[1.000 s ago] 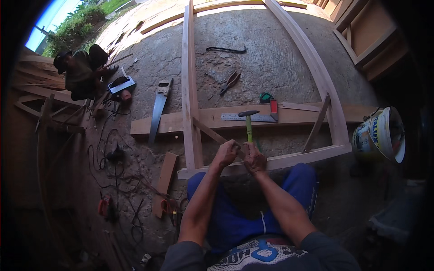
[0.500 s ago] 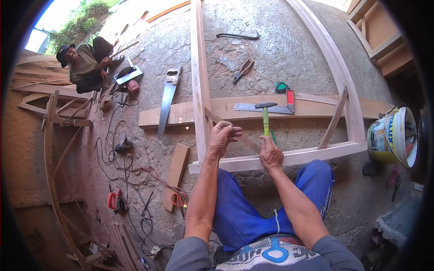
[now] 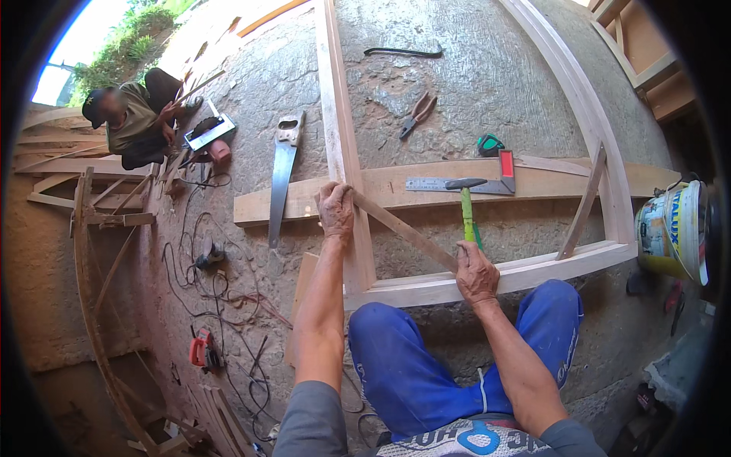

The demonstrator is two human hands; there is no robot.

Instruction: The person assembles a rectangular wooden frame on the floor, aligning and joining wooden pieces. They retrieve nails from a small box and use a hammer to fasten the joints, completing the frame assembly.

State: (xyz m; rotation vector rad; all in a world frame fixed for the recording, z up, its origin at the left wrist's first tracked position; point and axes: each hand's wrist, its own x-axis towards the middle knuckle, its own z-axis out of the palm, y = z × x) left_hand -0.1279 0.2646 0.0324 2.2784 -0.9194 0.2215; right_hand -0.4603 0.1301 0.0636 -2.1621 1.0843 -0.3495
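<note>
My left hand [image 3: 335, 209] is closed at the upper end of a thin diagonal wooden brace [image 3: 403, 230], against the left rail of a pale wooden frame [image 3: 333, 107]. Its fingertips curl over the wood there; whether a nail is among them I cannot make out. In my right hand [image 3: 477, 274] is a hammer [image 3: 467, 215] with a yellow-green handle, gripped low and held head up. That hand rests over the frame's near crosspiece [image 3: 548, 271], by the brace's lower end. Another diagonal brace [image 3: 585, 202] spans the frame's right corner.
Beneath the frame lies a wide plank [image 3: 297, 199] bearing a try square [image 3: 505, 174] and a green tape measure [image 3: 489, 145]. Around are a handsaw [image 3: 282, 171], pliers [image 3: 419, 114], a pry bar [image 3: 403, 52], tangled cords, a bucket [image 3: 670, 228] and a seated person [image 3: 137, 118].
My left hand has moved left and up, from above the brace to its upper end at the rail. The hammer stays in my right hand. The view has shifted slightly.
</note>
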